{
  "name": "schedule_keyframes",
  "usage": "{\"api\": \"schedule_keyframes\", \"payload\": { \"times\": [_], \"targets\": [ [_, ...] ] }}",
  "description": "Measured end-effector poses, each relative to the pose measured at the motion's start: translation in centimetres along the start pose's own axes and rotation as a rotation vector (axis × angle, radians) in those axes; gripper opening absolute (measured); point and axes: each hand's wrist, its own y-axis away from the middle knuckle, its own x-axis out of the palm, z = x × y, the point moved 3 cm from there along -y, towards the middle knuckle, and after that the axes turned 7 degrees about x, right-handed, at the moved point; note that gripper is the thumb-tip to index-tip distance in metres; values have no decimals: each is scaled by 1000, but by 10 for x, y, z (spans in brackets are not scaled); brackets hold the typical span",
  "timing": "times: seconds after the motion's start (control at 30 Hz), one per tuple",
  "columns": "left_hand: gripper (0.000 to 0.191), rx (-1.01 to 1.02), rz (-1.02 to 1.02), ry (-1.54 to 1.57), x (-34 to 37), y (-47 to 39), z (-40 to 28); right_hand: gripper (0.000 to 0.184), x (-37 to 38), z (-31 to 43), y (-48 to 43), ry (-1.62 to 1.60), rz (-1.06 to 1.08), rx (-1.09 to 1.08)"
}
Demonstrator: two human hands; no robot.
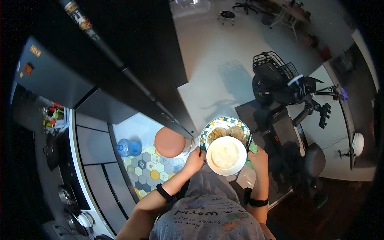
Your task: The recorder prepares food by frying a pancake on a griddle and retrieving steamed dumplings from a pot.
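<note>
A round plate with a green, white and orange checkered rim is held out in front of my body. On it lie two browned flat cakes, perhaps flatbreads. A white bowl with pale, creamy food overlaps the plate's near part; its underside is hidden. My left hand grips the left side of the plate and bowl, its fingers mostly hidden beneath. At the right side my right hand holds on with a green cloth bunched between hand and rim.
To the left stand a dark fridge, a stool with a round pinkish top, a blue water jug and a kitchen counter with pans. An electric scooter with a basket stands at right. A small round stool is farther off.
</note>
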Motion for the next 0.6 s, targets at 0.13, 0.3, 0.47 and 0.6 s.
{"api": "schedule_keyframes", "payload": {
  "times": [0.13,0.3,0.47,0.6],
  "targets": [
    [27,-53,6,74,-20,44,21,23,20,9,42,2,33,20],
    [27,-33,-99,64,-66,106,74,23,76,17,107,-54,62,-24],
    [26,-113,-169,98,-139,166,107,26,135,52,162,-46,167,-132],
    [29,-177,-297,140,-190,226,165,21,195,108,233,37,273,-252]
  ]
}}
